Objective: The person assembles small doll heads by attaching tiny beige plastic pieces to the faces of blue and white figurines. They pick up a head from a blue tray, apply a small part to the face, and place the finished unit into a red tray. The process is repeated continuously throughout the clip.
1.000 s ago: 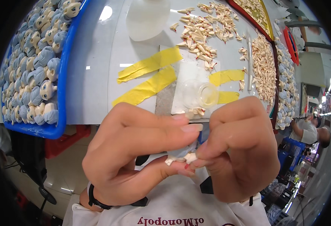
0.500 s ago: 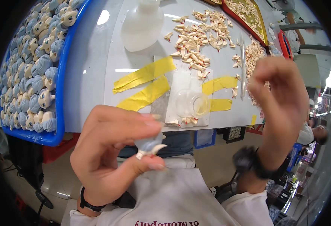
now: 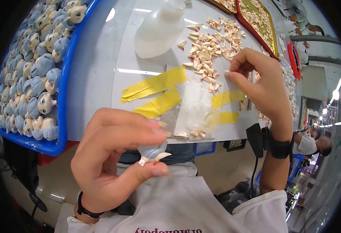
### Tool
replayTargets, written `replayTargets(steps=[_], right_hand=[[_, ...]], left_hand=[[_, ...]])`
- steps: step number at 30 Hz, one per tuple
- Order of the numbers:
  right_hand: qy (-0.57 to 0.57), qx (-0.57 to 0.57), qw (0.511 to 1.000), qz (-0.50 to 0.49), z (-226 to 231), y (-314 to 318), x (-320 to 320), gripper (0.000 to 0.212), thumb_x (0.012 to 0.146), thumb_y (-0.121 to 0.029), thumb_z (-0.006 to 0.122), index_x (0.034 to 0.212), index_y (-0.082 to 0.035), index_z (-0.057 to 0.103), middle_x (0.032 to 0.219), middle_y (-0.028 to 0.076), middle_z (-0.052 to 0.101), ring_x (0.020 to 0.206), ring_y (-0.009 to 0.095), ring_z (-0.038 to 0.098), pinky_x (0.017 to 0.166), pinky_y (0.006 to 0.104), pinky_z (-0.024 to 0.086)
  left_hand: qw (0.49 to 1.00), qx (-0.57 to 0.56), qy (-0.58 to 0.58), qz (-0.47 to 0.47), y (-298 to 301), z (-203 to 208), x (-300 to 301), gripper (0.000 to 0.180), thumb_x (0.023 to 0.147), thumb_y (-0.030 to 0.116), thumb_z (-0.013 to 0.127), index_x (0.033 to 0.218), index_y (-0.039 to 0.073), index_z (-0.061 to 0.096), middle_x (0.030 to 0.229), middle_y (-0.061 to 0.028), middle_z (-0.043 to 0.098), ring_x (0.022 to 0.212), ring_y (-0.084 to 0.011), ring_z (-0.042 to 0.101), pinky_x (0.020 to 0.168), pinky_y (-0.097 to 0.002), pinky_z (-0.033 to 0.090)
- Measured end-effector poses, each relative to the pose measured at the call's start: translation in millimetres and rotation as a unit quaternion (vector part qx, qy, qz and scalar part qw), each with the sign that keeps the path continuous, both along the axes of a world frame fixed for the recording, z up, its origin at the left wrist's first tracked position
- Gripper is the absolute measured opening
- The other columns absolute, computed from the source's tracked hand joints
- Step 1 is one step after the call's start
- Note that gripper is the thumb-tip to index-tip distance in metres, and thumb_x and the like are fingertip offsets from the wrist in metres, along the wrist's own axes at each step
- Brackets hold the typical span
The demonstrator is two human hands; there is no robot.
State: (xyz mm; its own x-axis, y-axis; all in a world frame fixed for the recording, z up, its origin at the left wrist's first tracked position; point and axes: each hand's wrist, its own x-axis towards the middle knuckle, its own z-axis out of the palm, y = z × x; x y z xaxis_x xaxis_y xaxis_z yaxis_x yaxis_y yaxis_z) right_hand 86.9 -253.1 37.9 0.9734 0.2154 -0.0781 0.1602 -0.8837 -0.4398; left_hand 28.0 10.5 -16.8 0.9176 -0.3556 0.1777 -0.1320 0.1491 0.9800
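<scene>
Near the table's front edge, my left hand (image 3: 112,155) grips a small doll head (image 3: 151,150) with pale blue hair between thumb and fingers. A cream pointed piece (image 3: 163,156) juts from its side; the face is hidden. My right hand (image 3: 257,79) hangs beside a loose pile of cream pointed pieces (image 3: 205,50) with red tips. Its thumb and forefinger are pinched together, and whatever lies between them cannot be made out. Between the hands, a small transparent jar (image 3: 201,117) lies on a white pad (image 3: 190,95) held by yellow tape (image 3: 155,83).
A blue tray (image 3: 64,89) full of doll heads stands at the left. Behind the pad is a translucent white bottle (image 3: 155,35). Red-rimmed trays (image 3: 252,29) of cream pieces sit at the far right. A metal rod (image 3: 252,91) lies near my right wrist.
My right hand has moved left to the pile of cream pieces, its thumb and forefinger closing in. My left hand still holds the doll head in nearly the same place. The view has shifted slightly.
</scene>
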Motion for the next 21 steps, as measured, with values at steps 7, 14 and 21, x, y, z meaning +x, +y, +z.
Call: replayTargets(steps=[7,14,21], right_hand=[[-0.125,0.164,0.964,-0.166,29,15,-52,0.015,0.082,-0.002,0.056,0.095,0.005,0.058,0.074,0.006,0.056,0.068,0.012,0.052,0.067,0.0227,0.041],[-0.109,0.262,0.922,-0.263,20,41,-90,0.011,0.083,0.002,0.053,0.093,0.005,0.058,0.080,0.011,0.061,0.074,0.015,0.058,0.073,0.0252,0.045],[-0.154,0.261,0.939,-0.163,8,36,-87,0.016,0.073,0.011,0.060,0.087,0.004,0.057,0.088,0.013,0.059,0.083,0.017,0.057,0.077,0.0261,0.044]], left_hand=[[0.983,-0.091,0.159,0.027,-8,9,-4,0.048,0.066,0.015,0.078,0.101,-0.001,0.050,0.100,-0.0145,0.050,0.078,-0.0217,0.059,0.061,-0.0262,0.050],[0.991,-0.085,0.099,-0.024,-6,1,-5,0.049,0.067,0.016,0.078,0.101,-0.001,0.048,0.093,-0.0137,0.052,0.081,-0.0211,0.058,0.064,-0.0264,0.049],[0.983,-0.148,0.101,-0.026,-10,-5,-13,0.048,0.064,0.015,0.079,0.099,0.001,0.049,0.096,-0.0146,0.052,0.082,-0.0214,0.056,0.067,-0.0275,0.047]])
